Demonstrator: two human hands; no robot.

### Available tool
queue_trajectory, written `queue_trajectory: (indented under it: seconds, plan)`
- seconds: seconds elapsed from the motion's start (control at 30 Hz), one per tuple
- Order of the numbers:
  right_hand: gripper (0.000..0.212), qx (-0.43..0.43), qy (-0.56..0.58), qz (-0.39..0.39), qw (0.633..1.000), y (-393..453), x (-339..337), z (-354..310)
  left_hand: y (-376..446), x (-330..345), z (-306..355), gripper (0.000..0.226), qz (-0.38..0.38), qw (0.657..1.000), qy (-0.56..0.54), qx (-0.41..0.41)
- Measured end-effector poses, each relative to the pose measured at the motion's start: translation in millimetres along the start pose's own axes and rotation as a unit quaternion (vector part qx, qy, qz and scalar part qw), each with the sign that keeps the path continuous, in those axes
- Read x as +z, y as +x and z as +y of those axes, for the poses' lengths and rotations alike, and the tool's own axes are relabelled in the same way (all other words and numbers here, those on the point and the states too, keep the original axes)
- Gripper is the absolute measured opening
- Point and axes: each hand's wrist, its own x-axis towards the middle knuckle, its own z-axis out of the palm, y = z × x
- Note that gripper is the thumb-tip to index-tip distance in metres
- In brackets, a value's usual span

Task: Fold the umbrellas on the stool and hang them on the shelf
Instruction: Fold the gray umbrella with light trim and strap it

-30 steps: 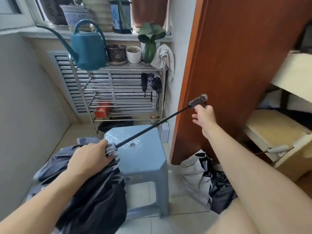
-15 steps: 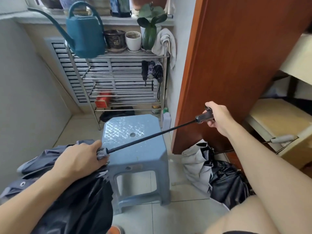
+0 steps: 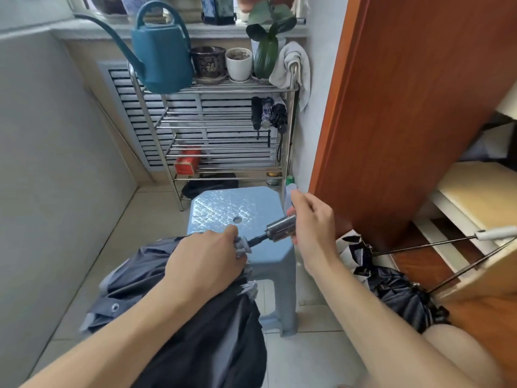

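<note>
A dark navy umbrella (image 3: 195, 317) with a loose, crumpled canopy hangs in front of the pale blue plastic stool (image 3: 223, 208). My left hand (image 3: 207, 261) grips the canopy's top by the runner. My right hand (image 3: 310, 231) grips the umbrella's dark handle (image 3: 281, 228), and only a short piece of shaft shows between my hands. A second collapsed umbrella (image 3: 397, 292) with a white handle lies on the floor at the right. Three folded umbrellas (image 3: 268, 113) hang on the metal shelf (image 3: 218, 127) behind the stool.
A teal watering can (image 3: 162, 51), flower pots (image 3: 237, 63) and a grey cloth (image 3: 293, 65) sit on the shelf's top. A red tin (image 3: 186, 163) stands on a lower rack. A brown wooden door (image 3: 405, 107) stands close on the right, a grey wall on the left.
My right hand took hold of the handle and pushed it toward my left hand, so the long shaft has telescoped down to a short stub above the stool.
</note>
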Motion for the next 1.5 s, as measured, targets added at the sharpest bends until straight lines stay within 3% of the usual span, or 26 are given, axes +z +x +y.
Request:
queue_trajectory:
  seconds: [0.1,0.43,0.6,0.7,0.77,0.87,0.93,1.0,1.03,1.1,1.13,1.2,1.27,1.33,1.37,1.43,1.5]
  plan:
    - [0.060,-0.043,-0.006,-0.002,0.999,-22.4,11.6,-4.7,-3.0,-3.5,8.7,0.021,0.031,0.999,0.007,0.008]
    - [0.059,-0.053,-0.004,-0.009,0.999,-35.5,17.5,-13.6,-4.0,-6.7,3.7,0.026,0.094,0.995,0.023,0.028]
    - [0.044,-0.006,-0.065,-0.154,0.986,-26.1,2.2,-15.3,-0.3,5.6,-16.5,0.037,0.104,0.990,0.018,0.093]
    - [0.046,0.086,-0.099,-0.286,0.949,-6.6,-16.9,-27.0,7.2,-4.6,-19.0,0.050,0.097,0.985,0.062,0.129]
    - [0.046,0.140,-0.099,-0.338,0.925,8.3,-25.1,-35.1,21.8,-12.6,-16.9,0.042,0.129,0.977,0.092,0.140]
    - [0.043,0.122,-0.013,-0.286,0.950,38.7,-22.6,-43.4,62.7,-39.6,-11.4,0.030,0.197,0.964,0.109,0.143]
    - [0.039,0.068,0.018,-0.231,0.970,60.3,-19.7,-50.7,81.4,-64.0,-6.2,0.061,0.191,0.968,0.100,0.129]
    - [0.036,0.035,0.041,-0.191,0.980,80.2,-23.6,-58.8,77.1,-92.9,-4.5,0.089,0.187,0.965,0.046,0.180]
    - [0.034,0.027,0.053,-0.178,0.982,88.8,-28.1,-61.8,65.3,-107.8,-7.8,0.087,0.208,0.953,-0.029,0.218]
    - [0.029,0.030,0.072,-0.161,0.984,101.0,-38.0,-66.3,43.5,-120.8,-32.7,0.063,0.300,0.905,-0.166,0.253]
    - [0.028,0.042,0.083,-0.157,0.983,105.2,-42.5,-65.4,37.2,-118.5,-52.5,0.048,0.357,0.883,-0.204,0.226]
    - [0.027,0.086,0.108,-0.158,0.978,111.5,-49.4,-56.7,32.6,-96.7,-95.7,0.026,0.391,0.869,-0.296,0.065]
    - [0.026,0.134,0.130,-0.166,0.968,115.0,-52.5,-41.2,31.9,-61.5,-127.4,0.011,0.273,0.859,-0.419,-0.114]
    - [0.025,0.175,0.138,-0.167,0.960,115.8,-49.2,-22.8,27.7,-22.9,-141.9,0.017,0.135,0.815,-0.528,-0.196]
    - [0.025,0.198,0.138,-0.171,0.955,116.2,-45.1,-13.0,24.5,-7.4,-145.4,0.030,0.080,0.772,-0.592,-0.220]
    - [0.025,0.247,0.130,-0.182,0.943,116.8,-36.1,9.9,15.3,10.2,-141.7,0.053,-0.001,0.652,-0.715,-0.252]
    - [0.027,0.287,0.102,-0.193,0.933,119.5,-29.1,38.4,13.5,25.9,-133.9,0.063,-0.013,0.580,-0.768,-0.273]
